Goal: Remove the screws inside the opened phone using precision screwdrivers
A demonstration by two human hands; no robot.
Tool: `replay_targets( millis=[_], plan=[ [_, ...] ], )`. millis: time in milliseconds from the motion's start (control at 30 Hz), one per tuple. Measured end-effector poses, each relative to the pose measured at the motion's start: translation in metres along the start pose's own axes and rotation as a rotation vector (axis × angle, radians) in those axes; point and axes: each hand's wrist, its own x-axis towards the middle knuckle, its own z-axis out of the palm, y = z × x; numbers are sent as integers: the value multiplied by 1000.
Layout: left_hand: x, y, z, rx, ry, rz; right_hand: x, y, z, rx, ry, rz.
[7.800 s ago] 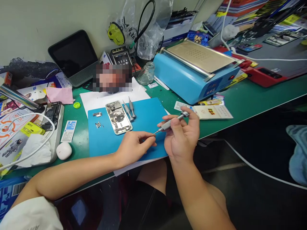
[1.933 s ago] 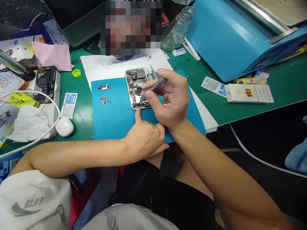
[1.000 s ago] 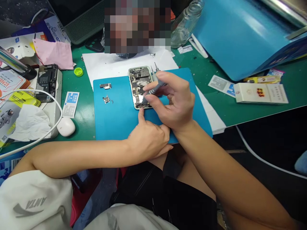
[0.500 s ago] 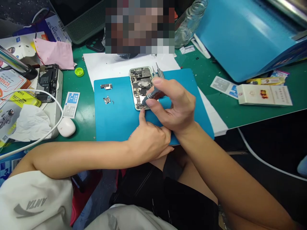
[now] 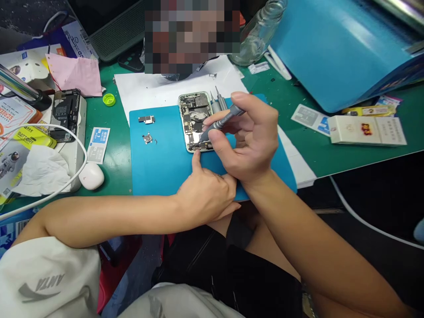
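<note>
An opened smartphone (image 5: 187, 118) with bare inner parts lies on a blue mat (image 5: 159, 163). My right hand (image 5: 248, 137) is closed around a grey screwdriver (image 5: 228, 118), slanted with its tip down at the phone's lower part. The index finger rests near the handle's upper end. My left hand (image 5: 208, 194) holds nothing; its index fingertip touches the phone's bottom edge, while the other fingers are partly curled. Two more screwdrivers (image 5: 219, 104) lie beyond the phone, partly hidden. Left on the mat are a small metal bracket (image 5: 146, 119) and a small metal plate (image 5: 147, 138).
Left on the green table (image 5: 114, 172) are another opened phone (image 5: 65, 115), a white earbud case (image 5: 91, 176), a green cap (image 5: 109, 100) and a white cable. A glass jar (image 5: 253, 46) stands behind; a white-and-gold box (image 5: 367, 130) lies right.
My right hand has shifted slightly right and up, and the screwdriver leans over more, its upper handle now showing. My left hand and the phone have stayed in place.
</note>
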Motion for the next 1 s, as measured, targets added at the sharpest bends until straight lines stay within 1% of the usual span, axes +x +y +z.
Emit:
replay_targets(
  millis=[67, 133, 200, 233, 300, 400, 433, 467, 533, 633, 733, 867, 1000],
  plan=[
    [-1, 1, -2, 6, -8, -12, 3, -1, 0, 7, 38, 25],
    [-2, 0, -6, 13, -8, -13, 5, 2, -2, -11, 78, 79],
    [-2, -4, -12, 27, 25, 10, 7, 6, -4, -44, 143, 108],
    [-2, -8, -16, 35, 64, 26, 8, 8, -5, -60, 186, 103],
    [1, -20, -22, 33, 184, 50, 10, 13, -5, -89, 286, 76],
    [11, -48, -26, -39, 372, 83, 13, 17, -2, -111, 386, 35],
    [15, -58, -26, -62, 421, 60, 14, 18, -1, -108, 382, 21],
    [19, -67, -25, -84, 473, 8, 14, 18, 1, -101, 377, 1],
    [24, -80, -22, -140, 521, -142, 14, 20, 3, -84, 350, -21],
    [22, -86, -16, -204, 497, -277, 14, 22, 5, -64, 331, -29],
    [9, -81, -10, -236, 479, -344, 12, 23, 5, -44, 313, -29],
    [-5, -78, 1, -303, 480, -375, 11, 23, 3, -17, 249, 0],
    [-5, -81, 6, -341, 442, -364, 10, 21, 0, -19, 253, 9]
  ],
)
